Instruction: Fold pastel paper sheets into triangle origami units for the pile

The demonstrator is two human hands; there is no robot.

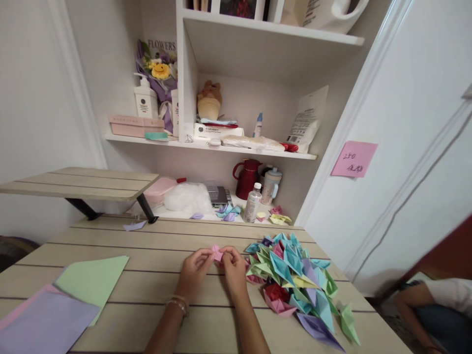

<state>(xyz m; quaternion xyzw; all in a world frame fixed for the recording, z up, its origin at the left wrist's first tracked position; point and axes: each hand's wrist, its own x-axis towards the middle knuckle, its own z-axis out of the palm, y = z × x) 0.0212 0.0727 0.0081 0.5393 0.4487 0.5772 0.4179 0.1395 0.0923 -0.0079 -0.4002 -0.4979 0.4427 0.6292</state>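
A small folded piece of pink paper (217,252) is pinched between my two hands above the middle of the table. My left hand (195,268) grips its left side with thumb and forefinger, and my right hand (234,268) grips the right side. Just right of my right hand lies a heap of folded paper boats (291,265) in blue, green, pink, purple, yellow and red. Its left edge comes close to my right fingers. At the left of the table are flat sheets of coloured paper, a green sheet (94,280) and a purple sheet (47,319) among them.
A raised wooden stand (81,182) occupies the table's back left. Behind the table, a clear bottle (252,204), a red jug (248,178) and more folded papers (228,212) stand below the shelf (258,150). Another person's arm (415,307) shows at the lower right.
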